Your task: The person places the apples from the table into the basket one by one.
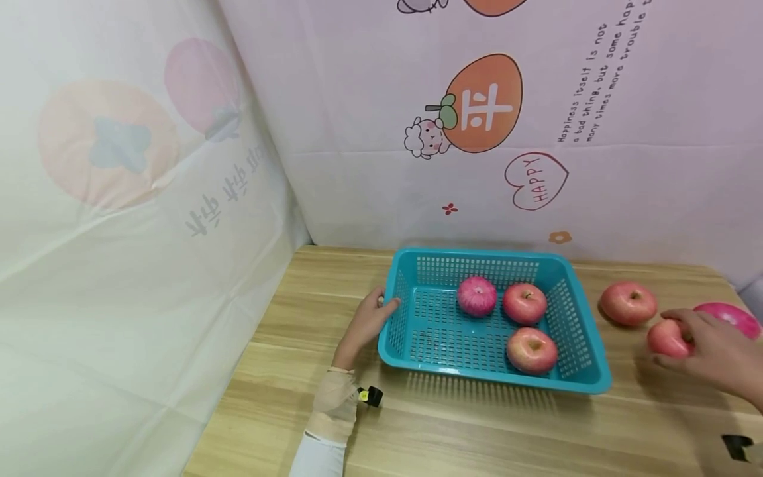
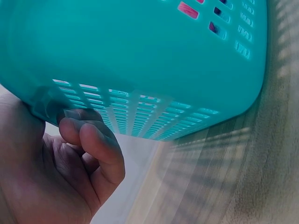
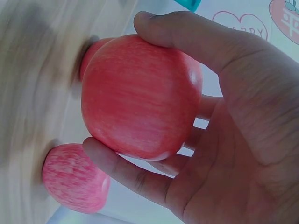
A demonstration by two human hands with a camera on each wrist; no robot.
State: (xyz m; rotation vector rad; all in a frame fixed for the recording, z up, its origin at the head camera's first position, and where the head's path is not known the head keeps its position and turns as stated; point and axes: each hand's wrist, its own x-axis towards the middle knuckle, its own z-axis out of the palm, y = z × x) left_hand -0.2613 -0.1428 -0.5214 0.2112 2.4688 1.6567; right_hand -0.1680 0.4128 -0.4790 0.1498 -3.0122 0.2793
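1. Your left hand (image 1: 368, 323) gripped the basket (image 1: 477, 253) by its left edge, the thumb over the rim and the fingers curled below it on the outside.
2. Your right hand (image 1: 718, 348) had its fingers and thumb spread round an apple (image 1: 664, 339), past the basket's right edge, toward the right edge of the counter (image 1: 280, 338); you could not tell whether the apple touched the wood.
3. The basket stood near the counter's back edge. Inside, a rear apple (image 1: 524, 303) sat toward its back right corner, a front apple (image 1: 532, 351) near its front right corner, and a pink fruit (image 1: 477, 296) by its back edge.
4. A loose apple (image 1: 628, 303) and a second pink fruit (image 1: 730, 317), partly hidden by your right hand, lay toward the counter's back right corner.
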